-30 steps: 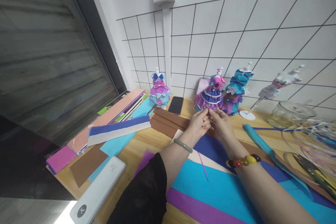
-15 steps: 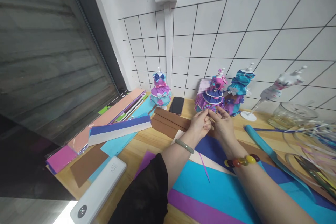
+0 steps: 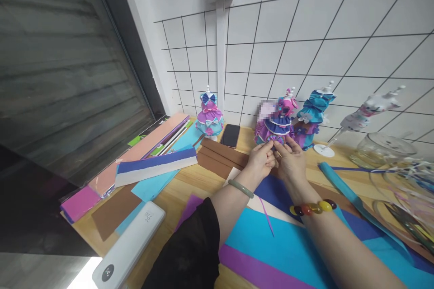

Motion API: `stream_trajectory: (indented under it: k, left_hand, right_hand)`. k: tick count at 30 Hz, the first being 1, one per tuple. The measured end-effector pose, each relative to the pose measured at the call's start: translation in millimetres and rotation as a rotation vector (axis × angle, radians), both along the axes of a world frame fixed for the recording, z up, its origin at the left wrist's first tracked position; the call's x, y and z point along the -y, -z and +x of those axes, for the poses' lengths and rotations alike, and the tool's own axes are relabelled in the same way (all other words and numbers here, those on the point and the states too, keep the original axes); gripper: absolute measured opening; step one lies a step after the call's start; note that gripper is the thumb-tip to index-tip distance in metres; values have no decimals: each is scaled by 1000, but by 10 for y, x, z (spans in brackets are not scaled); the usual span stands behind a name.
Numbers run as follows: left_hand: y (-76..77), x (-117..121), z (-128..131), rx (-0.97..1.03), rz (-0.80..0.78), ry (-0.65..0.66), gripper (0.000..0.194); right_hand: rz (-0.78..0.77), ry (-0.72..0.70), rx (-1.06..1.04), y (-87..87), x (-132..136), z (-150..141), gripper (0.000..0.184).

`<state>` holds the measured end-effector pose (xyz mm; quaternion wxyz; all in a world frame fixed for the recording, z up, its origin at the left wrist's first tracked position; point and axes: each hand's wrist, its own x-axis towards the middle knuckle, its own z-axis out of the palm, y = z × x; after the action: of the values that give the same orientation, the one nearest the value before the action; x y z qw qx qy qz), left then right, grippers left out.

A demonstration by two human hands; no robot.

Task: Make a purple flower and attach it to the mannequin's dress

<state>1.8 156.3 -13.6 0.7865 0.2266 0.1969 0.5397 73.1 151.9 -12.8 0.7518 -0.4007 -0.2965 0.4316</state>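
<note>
Between the fingertips of both hands is a small pleated paper fan (image 3: 275, 138), striped in pink, purple and blue. My left hand (image 3: 261, 158) pinches its lower left side, and my right hand (image 3: 290, 160) pinches the lower right, with its other fingers partly raised. Just behind it stands a mini dress form in a pink, navy and purple paper dress (image 3: 278, 123). Another form in a teal and purple dress (image 3: 314, 106) is to its right. Under the forearms lie blue paper (image 3: 267, 230) and a thin purple strip (image 3: 266, 216).
A phone (image 3: 230, 136) and a dressed form (image 3: 209, 115) stand near the wall. Left are paper sheets (image 3: 149, 144) and a white power bank (image 3: 130, 248). Right are a bare-armed form (image 3: 369, 110), a glass bowl (image 3: 376, 149), ribbons (image 3: 413, 176) and scissors (image 3: 407, 221).
The view has shifted slightly, so everything sits a little further right. Both hands keep their pinch on the pleated fan, with hardly any movement.
</note>
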Motion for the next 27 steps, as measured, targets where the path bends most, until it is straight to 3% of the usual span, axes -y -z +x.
stream_trajectory:
  k: [27]
  left_hand:
    - [-23, 19, -11, -34, 6, -35, 30]
  right_hand:
    - [6, -29, -27, -22, 44, -47, 57]
